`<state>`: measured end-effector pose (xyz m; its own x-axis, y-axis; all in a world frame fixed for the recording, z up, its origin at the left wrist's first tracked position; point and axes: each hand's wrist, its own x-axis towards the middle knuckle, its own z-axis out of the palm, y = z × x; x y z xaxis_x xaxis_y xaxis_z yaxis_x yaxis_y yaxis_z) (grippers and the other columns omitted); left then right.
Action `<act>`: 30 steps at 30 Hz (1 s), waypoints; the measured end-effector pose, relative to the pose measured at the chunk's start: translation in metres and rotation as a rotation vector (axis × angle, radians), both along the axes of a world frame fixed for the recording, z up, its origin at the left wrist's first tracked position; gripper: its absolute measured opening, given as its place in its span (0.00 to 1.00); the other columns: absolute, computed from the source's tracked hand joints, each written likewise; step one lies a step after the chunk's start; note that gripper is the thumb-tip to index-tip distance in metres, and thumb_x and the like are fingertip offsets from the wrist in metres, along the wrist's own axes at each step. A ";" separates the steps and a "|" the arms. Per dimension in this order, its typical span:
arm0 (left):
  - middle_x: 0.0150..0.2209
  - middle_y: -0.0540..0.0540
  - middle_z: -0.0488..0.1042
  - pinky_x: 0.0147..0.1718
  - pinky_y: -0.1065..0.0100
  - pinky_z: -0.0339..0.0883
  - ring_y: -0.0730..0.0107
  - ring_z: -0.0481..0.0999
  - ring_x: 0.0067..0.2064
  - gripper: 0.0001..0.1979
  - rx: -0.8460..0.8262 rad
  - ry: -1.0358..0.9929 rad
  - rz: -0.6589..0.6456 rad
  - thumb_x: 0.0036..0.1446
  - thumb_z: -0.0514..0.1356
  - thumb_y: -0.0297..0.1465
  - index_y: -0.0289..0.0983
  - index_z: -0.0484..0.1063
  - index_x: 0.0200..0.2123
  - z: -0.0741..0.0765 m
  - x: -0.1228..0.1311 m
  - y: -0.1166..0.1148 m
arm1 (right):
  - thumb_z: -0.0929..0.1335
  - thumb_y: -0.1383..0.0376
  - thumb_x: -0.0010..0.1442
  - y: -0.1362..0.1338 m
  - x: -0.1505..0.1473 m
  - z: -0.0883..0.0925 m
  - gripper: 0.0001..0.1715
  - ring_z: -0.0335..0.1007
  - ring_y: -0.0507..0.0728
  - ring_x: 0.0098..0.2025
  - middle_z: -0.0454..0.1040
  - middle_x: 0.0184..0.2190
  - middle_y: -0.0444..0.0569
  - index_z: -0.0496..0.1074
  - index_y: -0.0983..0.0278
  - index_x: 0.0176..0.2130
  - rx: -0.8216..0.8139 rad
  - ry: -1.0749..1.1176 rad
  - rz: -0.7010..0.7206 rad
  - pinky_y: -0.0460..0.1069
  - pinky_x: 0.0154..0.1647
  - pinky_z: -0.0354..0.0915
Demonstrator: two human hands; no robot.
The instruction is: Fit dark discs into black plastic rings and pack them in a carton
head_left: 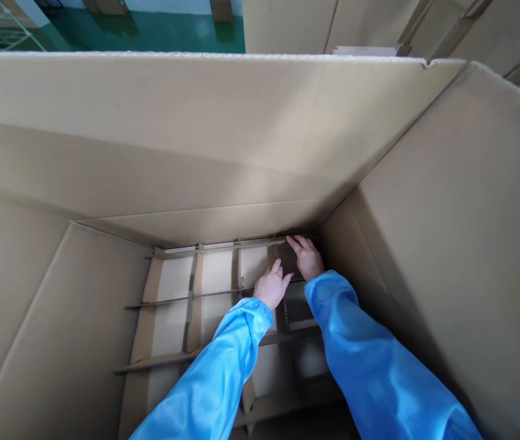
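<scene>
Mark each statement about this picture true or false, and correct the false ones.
1. The left sleeve is blue. True.
2. Inside the box, cardboard dividers form cells. True.
3. The left hand wears a glove. False: it is bare.
4. The right hand is outside the box. False: it is down inside the box, at the dividers.
5. The floor beyond the box is green. True.
6. The box is wooden. False: it is cardboard.
</scene>
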<state>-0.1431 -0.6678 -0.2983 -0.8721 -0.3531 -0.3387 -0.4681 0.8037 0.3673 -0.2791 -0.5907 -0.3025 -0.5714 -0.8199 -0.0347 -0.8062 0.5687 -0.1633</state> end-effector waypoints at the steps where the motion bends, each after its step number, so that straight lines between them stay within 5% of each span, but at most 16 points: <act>1: 0.68 0.40 0.58 0.56 0.62 0.68 0.56 0.70 0.59 0.25 -0.001 -0.003 -0.004 0.70 0.44 0.43 0.33 0.69 0.58 -0.001 0.001 -0.001 | 0.56 0.81 0.61 0.000 0.000 -0.002 0.38 0.62 0.59 0.56 0.67 0.62 0.50 0.63 0.61 0.66 0.007 -0.006 0.012 0.49 0.59 0.62; 5: 0.70 0.44 0.55 0.59 0.61 0.65 0.56 0.68 0.62 0.25 0.008 0.015 -0.055 0.70 0.44 0.43 0.35 0.68 0.59 0.001 0.000 -0.002 | 0.57 0.80 0.62 0.005 0.004 -0.005 0.38 0.63 0.61 0.55 0.63 0.65 0.49 0.62 0.59 0.67 0.033 -0.007 0.026 0.55 0.59 0.62; 10: 0.70 0.43 0.53 0.63 0.51 0.59 0.49 0.62 0.66 0.26 -0.095 0.086 -0.072 0.70 0.45 0.41 0.36 0.62 0.65 0.014 0.007 0.002 | 0.57 0.75 0.65 0.025 0.025 -0.012 0.33 0.60 0.62 0.61 0.62 0.65 0.54 0.61 0.64 0.67 -0.064 0.020 -0.127 0.55 0.62 0.60; 13: 0.68 0.42 0.58 0.66 0.54 0.53 0.56 0.60 0.67 0.25 -0.169 0.169 -0.064 0.71 0.43 0.38 0.35 0.63 0.64 0.018 0.032 0.000 | 0.57 0.73 0.66 0.041 0.029 -0.026 0.31 0.56 0.63 0.65 0.58 0.67 0.58 0.61 0.68 0.66 -0.211 -0.023 -0.259 0.60 0.66 0.56; 17: 0.66 0.42 0.62 0.69 0.50 0.45 0.57 0.57 0.69 0.24 -0.191 0.250 -0.055 0.71 0.43 0.37 0.35 0.65 0.63 0.015 0.091 -0.020 | 0.58 0.69 0.66 0.059 0.012 -0.040 0.25 0.70 0.61 0.56 0.58 0.67 0.60 0.71 0.69 0.58 -0.284 -0.146 -0.287 0.55 0.56 0.70; 21: 0.67 0.36 0.61 0.68 0.47 0.46 0.52 0.55 0.69 0.25 -0.190 0.168 0.266 0.68 0.45 0.34 0.30 0.62 0.64 0.022 0.160 -0.052 | 0.52 0.70 0.67 0.078 0.011 -0.028 0.29 0.63 0.58 0.62 0.63 0.63 0.59 0.67 0.70 0.60 -0.399 -0.134 -0.363 0.54 0.62 0.65; 24: 0.68 0.31 0.57 0.69 0.54 0.48 0.53 0.52 0.70 0.27 -0.183 0.041 0.520 0.65 0.46 0.29 0.23 0.59 0.64 0.039 0.205 -0.069 | 0.52 0.70 0.67 0.097 0.045 -0.006 0.29 0.63 0.62 0.60 0.67 0.57 0.63 0.68 0.71 0.59 -0.468 -0.125 -0.416 0.61 0.62 0.63; 27: 0.68 0.30 0.54 0.69 0.60 0.49 0.55 0.54 0.70 0.29 -0.205 -0.084 0.633 0.61 0.47 0.23 0.22 0.56 0.65 0.056 0.244 -0.071 | 0.57 0.69 0.66 0.117 0.099 0.014 0.26 0.63 0.67 0.59 0.68 0.55 0.65 0.72 0.69 0.57 -0.440 -0.202 -0.287 0.64 0.60 0.64; 30: 0.66 0.32 0.59 0.66 0.59 0.56 0.53 0.61 0.66 0.28 -0.182 -0.236 0.699 0.56 0.51 0.20 0.28 0.63 0.61 0.066 0.278 -0.063 | 0.58 0.70 0.65 0.132 0.149 0.028 0.28 0.58 0.69 0.63 0.62 0.63 0.64 0.69 0.66 0.62 -0.228 -0.281 0.155 0.64 0.60 0.63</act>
